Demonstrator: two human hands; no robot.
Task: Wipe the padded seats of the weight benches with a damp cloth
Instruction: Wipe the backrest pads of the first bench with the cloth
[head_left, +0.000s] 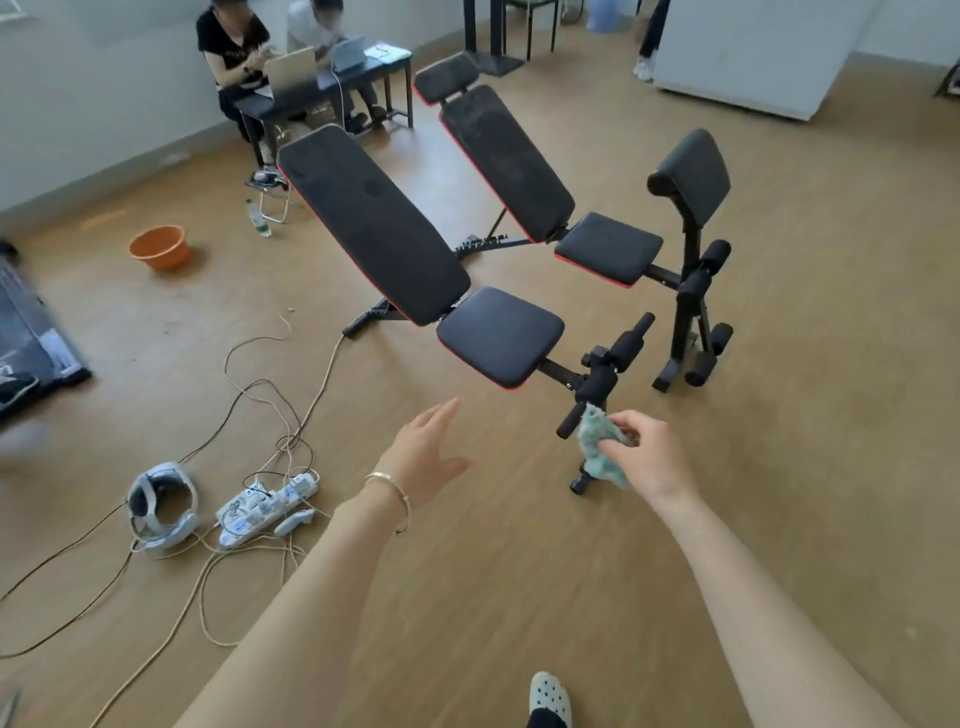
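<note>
Two black weight benches with red trim stand side by side on the wooden floor. The near bench has a square seat pad (500, 335) and a long tilted back pad (371, 223). The far bench has its seat pad (609, 248), a back pad (506, 161) and a raised arm pad (693, 174). My right hand (644, 454) grips a crumpled green-and-white cloth (597, 447) just in front of the near bench's leg rollers (605, 376). My left hand (428, 452) hovers with fingers spread below the near seat, holding nothing.
An orange basin (160, 247) and a water bottle (258, 218) sit on the floor at left. A power strip (267, 506), a headset (161, 504) and several loose cables lie near my left arm. Two people sit at a desk (322, 85) behind the benches.
</note>
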